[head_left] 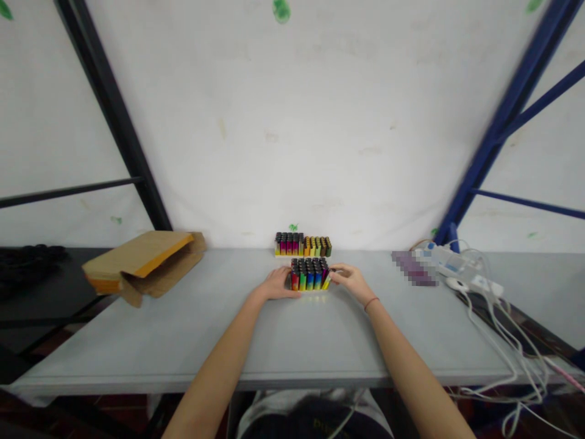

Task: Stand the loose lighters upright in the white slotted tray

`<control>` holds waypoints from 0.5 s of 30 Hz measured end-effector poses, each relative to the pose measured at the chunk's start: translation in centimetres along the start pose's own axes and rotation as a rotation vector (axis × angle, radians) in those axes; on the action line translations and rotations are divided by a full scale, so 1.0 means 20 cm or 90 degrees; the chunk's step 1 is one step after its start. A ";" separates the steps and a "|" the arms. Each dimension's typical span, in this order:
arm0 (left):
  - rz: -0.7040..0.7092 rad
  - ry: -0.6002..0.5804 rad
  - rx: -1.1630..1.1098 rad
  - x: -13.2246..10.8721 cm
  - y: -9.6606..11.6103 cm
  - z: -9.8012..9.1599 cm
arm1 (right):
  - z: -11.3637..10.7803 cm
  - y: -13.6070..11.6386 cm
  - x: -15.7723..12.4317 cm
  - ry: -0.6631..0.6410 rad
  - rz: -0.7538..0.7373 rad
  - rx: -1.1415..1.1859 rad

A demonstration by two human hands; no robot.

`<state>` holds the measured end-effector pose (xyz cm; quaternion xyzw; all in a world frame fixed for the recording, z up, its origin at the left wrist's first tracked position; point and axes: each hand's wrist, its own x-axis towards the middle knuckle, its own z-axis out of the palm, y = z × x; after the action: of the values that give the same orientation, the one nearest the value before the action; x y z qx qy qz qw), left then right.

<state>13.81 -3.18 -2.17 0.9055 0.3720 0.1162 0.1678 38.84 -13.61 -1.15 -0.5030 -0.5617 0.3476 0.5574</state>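
Upright lighters with black tops fill a tray of lighters in the middle of the table, in red, green, blue and purple. My left hand is wrapped against the tray's left side, thumb along the front edge. At the right front corner, my right hand pinches a yellow lighter that leans at a tilt beside the others. Just behind stands a second tray of lighters, purple on the left and yellow to brown on the right.
An opened cardboard box lies on the left of the grey table. On the right are a power strip, white cables and a pixelated purple item. A white wall stands behind, between black and blue metal posts.
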 end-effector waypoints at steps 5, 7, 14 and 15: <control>0.007 -0.003 0.034 0.00 -0.01 0.01 | 0.02 -0.02 0.00 0.018 -0.029 0.014; 0.001 0.002 0.029 0.00 0.00 0.00 | 0.01 0.00 0.00 0.025 -0.019 -0.005; -0.020 -0.003 0.058 -0.02 -0.03 -0.06 | -0.04 0.14 0.04 0.093 -0.023 -0.307; -0.035 -0.008 0.069 -0.03 -0.06 -0.08 | -0.05 0.15 0.04 0.089 -0.017 -0.339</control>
<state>12.09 -2.52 -1.10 0.9035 0.4013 0.0854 0.1238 40.43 -12.21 -3.66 -0.6474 -0.5997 0.1446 0.4476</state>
